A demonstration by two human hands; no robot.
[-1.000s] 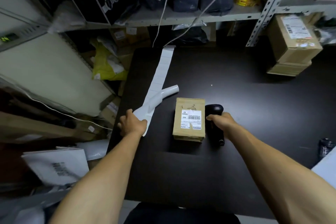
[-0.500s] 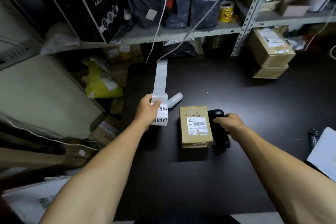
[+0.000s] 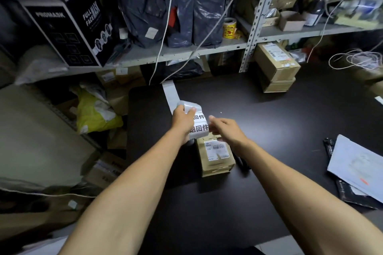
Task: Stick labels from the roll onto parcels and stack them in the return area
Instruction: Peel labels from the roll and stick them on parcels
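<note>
The left hand [image 3: 182, 119] grips the label strip [image 3: 198, 124] above the table [image 3: 269, 122], fingers curled over its upper fold so that the printed labels hang down and face the camera. Behind the hand the strip runs back across the table toward the shelf [image 3: 186, 53] at the rear. The right hand [image 3: 224, 130] is at the strip's right edge, its fingertips [image 3: 211, 118] pinching or touching the lowest label; how firm the hold is cannot be told. Just below both hands a parcel [image 3: 215, 156] lies flat on the table, a small brown box with a white barcode sticker on its top, partly covered by the hanging labels and the right wrist. A dark scanner [image 3: 242, 162] lies just right of the parcel, mostly hidden by the right forearm. Two more boxes [image 3: 276, 66] are stacked at the table's far right, against the shelf post. White papers [image 3: 358, 163] lie at the table's right edge.
</note>
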